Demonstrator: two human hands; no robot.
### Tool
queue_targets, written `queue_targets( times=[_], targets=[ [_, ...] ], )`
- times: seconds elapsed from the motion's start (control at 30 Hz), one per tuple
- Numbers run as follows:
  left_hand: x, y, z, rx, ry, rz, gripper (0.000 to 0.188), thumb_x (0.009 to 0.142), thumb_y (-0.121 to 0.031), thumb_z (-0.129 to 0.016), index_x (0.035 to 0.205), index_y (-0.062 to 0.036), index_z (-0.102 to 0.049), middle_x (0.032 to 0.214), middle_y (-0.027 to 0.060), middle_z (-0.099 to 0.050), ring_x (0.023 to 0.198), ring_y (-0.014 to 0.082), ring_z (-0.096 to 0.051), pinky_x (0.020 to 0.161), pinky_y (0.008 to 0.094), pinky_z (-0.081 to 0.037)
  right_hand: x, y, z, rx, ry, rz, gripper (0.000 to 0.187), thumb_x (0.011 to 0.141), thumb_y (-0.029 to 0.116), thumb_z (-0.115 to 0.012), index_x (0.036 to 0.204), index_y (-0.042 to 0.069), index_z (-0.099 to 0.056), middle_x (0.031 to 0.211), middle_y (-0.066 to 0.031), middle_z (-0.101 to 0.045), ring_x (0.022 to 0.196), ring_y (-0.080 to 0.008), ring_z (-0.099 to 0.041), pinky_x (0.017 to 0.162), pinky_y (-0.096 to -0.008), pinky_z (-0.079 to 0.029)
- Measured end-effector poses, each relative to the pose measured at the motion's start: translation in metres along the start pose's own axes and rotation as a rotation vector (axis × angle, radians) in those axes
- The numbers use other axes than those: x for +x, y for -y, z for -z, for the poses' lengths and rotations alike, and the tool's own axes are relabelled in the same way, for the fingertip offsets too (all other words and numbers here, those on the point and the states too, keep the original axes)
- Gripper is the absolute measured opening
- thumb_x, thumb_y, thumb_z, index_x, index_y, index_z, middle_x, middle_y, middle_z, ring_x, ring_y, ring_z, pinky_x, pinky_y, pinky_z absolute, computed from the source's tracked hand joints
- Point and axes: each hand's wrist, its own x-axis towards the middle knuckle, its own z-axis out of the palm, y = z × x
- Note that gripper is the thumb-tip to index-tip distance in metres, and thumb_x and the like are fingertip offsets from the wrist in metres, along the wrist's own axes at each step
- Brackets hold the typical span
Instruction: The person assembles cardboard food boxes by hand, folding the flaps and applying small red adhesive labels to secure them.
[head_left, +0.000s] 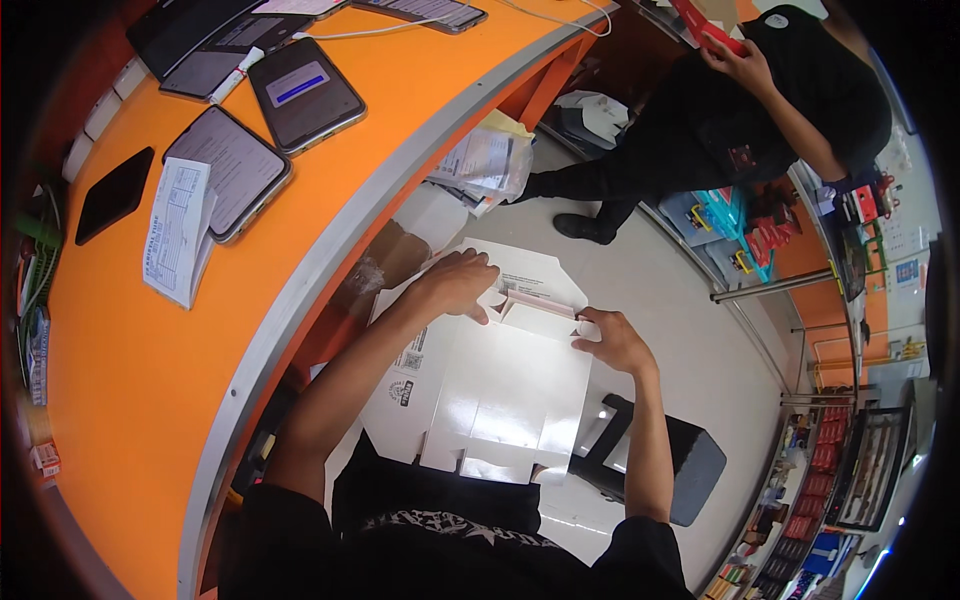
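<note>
One white carton (510,390) is held, partly folded, in front of the torso and beside the orange desk (120,330). Its far edge is bent up into a narrow raised flap (540,318), while the near panels lie spread out toward the person. The left end of the flap is gripped by the left hand (458,285), its fingers curled and its thumb brought in beneath them. A small tab at the right end is pinched by the right hand (615,342), thumb and forefinger nearly closed, the other fingers bent. How firmly either grip is pressed cannot be told.

On the desk, a dark phone (115,195) is laid near the left edge; a lit phone (232,168) is partly covered by a paper slip (175,235), with another phone (305,95) just beyond. A black stool (695,475) is placed on the floor (690,350), right of the carton. Farther off, a red package (700,28) is held by a co-worker (690,140) in black.
</note>
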Motion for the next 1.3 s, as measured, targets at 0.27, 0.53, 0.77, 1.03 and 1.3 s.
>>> queue_targets(
  times=[0.27, 0.53, 0.77, 1.03, 1.3],
  targets=[
    [-0.004, -0.008, 0.001, -0.004, -0.004, -0.006, 0.054, 0.072, -0.029, -0.080, 0.112, -0.0014, -0.057, 0.118, 0.0141, -0.053, 0.121, 0.0288, -0.046, 0.102, 0.0385, -0.039, -0.001, -0.012, 0.001, 0.036, 0.024, 0.042, 0.042, 0.073, 0.008, -0.072, 0.112, -0.001, -0.062, 0.105, -0.0204, -0.067, 0.097, -0.0360, -0.063, 0.087, -0.0399, -0.049],
    [-0.012, -0.012, 0.012, -0.033, 0.009, -0.065, 0.056, 0.072, -0.022, -0.080, 0.118, -0.0039, -0.055, 0.116, 0.0122, -0.053, 0.122, 0.0280, -0.045, 0.104, 0.0367, -0.038, -0.031, 0.026, 0.012, 0.050, -0.168, 0.104, 0.026, 0.071, -0.006, -0.066, 0.097, -0.003, -0.063, 0.099, -0.0211, -0.065, 0.089, -0.0383, -0.061, 0.079, -0.0414, -0.049],
    [-0.017, -0.001, 0.014, -0.037, -0.028, -0.007, 0.062, 0.071, -0.030, -0.080, 0.121, -0.0051, -0.053, 0.123, 0.0150, -0.054, 0.123, 0.0295, -0.046, 0.105, 0.0376, -0.037, -0.045, 0.039, 0.014, 0.003, -0.264, 0.177, 0.022, 0.072, -0.006, -0.064, 0.094, -0.003, -0.062, 0.094, -0.0190, -0.063, 0.088, -0.0367, -0.061, 0.079, -0.0417, -0.049],
    [-0.002, 0.004, 0.032, -0.109, 0.175, -0.008, 0.074, 0.066, -0.038, -0.082, 0.125, -0.0027, -0.055, 0.121, 0.0182, -0.059, 0.117, 0.0324, -0.052, 0.100, 0.0383, -0.041, -0.043, 0.040, 0.014, 0.026, -0.222, 0.113, 0.024, 0.073, -0.006, -0.063, 0.097, -0.003, -0.063, 0.097, -0.0196, -0.064, 0.092, -0.0369, -0.060, 0.081, -0.0412, -0.050],
    [0.038, 0.036, -0.016, -0.027, 0.166, -0.300, 0.063, 0.066, -0.041, -0.082, 0.116, -0.0067, -0.063, 0.110, 0.0185, -0.065, 0.106, 0.0339, -0.060, 0.094, 0.0386, -0.046, -0.016, -0.016, -0.008, 0.025, -0.081, 0.189, 0.038, 0.072, 0.002, -0.066, 0.109, 0.000, -0.061, 0.104, -0.0231, -0.064, 0.096, -0.0393, -0.061, 0.089, -0.0429, -0.048]
  ],
)
